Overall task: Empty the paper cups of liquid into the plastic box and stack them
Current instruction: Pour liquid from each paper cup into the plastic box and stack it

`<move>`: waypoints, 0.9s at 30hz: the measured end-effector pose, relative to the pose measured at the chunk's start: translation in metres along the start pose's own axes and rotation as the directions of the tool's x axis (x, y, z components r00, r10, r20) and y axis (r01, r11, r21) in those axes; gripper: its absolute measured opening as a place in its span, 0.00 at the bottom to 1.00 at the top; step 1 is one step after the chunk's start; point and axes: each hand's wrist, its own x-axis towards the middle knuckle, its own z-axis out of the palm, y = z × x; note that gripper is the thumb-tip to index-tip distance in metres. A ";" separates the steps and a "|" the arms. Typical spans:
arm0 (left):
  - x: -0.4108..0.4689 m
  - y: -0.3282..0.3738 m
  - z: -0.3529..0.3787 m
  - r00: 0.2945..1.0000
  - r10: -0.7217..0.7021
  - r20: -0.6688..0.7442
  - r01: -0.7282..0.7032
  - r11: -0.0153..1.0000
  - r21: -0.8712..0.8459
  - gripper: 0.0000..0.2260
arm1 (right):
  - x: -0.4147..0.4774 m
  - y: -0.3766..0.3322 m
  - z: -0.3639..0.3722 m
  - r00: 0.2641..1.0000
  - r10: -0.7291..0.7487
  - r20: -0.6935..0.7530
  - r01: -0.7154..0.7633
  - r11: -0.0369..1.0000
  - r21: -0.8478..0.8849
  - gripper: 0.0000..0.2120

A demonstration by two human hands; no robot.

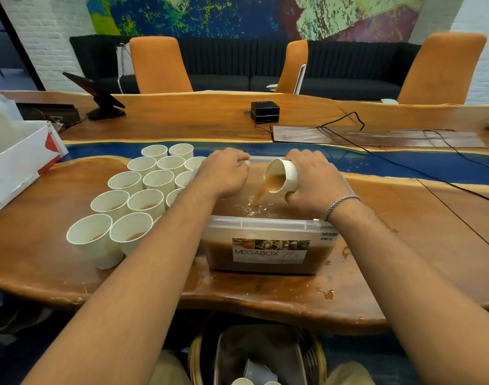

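My right hand (312, 179) grips a white paper cup (283, 175) tipped on its side over the clear plastic box (268, 223); brown liquid streams from its rim into the box, which holds a deep layer of the same liquid. My left hand (226, 173) hovers over the box's left side with fingers curled; something small and pale shows at its fingertips, but what it holds is unclear. Several upright white paper cups (146, 202) stand clustered left of the box, some with brown liquid in them.
Brown spills (328, 293) dot the wooden table (421, 237) right of the box. A white carton (18, 165) sits at far left. Black cables (404, 162) cross the table behind, near a black device (265, 111). A wicker basket (254, 359) is below the table edge.
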 end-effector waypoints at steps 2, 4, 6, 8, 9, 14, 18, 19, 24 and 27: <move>0.001 0.000 0.001 1.000 0.000 -0.001 0.000 1.000 0.015 0.17 | 0.000 0.000 0.000 1.000 0.000 -0.003 0.000 1.000 -0.009 0.28; 0.001 -0.001 0.001 1.000 -0.007 -0.002 0.007 1.000 0.020 0.17 | 0.000 -0.001 0.000 1.000 0.000 -0.005 0.000 1.000 -0.025 0.28; 0.002 -0.001 0.001 1.000 -0.004 -0.003 0.004 1.000 0.022 0.17 | 0.001 -0.001 0.000 1.000 -0.002 -0.010 0.001 0.999 -0.045 0.28; 0.002 -0.002 0.001 1.000 0.001 -0.002 -0.001 1.000 0.028 0.17 | 0.001 -0.001 0.001 1.000 -0.004 -0.014 0.003 0.998 -0.055 0.28; 0.002 -0.002 0.001 1.000 0.001 -0.002 -0.001 1.000 0.030 0.17 | 0.001 -0.001 0.001 1.000 -0.005 -0.013 0.004 0.998 -0.061 0.29; 0.004 -0.004 0.002 1.000 -0.012 -0.005 0.012 1.000 0.021 0.17 | 0.001 -0.001 0.000 1.000 -0.011 -0.009 0.011 0.996 -0.084 0.30; 0.004 -0.004 0.003 1.000 -0.012 -0.002 0.012 1.000 0.012 0.17 | 0.002 -0.001 -0.001 1.000 -0.013 0.000 0.013 0.995 -0.097 0.30; 0.004 -0.003 0.003 1.000 -0.013 -0.001 0.013 1.000 0.011 0.17 | 0.002 -0.001 -0.001 1.000 -0.015 0.001 0.015 0.995 -0.101 0.30; 0.002 -0.002 0.001 1.000 0.007 -0.005 -0.007 1.000 0.000 0.16 | 0.001 -0.001 -0.002 1.000 -0.027 -0.010 0.026 0.993 -0.115 0.29; 0.001 0.001 0.000 1.000 0.012 -0.017 -0.012 1.000 -0.019 0.16 | 0.001 -0.001 -0.002 0.999 -0.033 -0.016 0.031 0.992 -0.122 0.28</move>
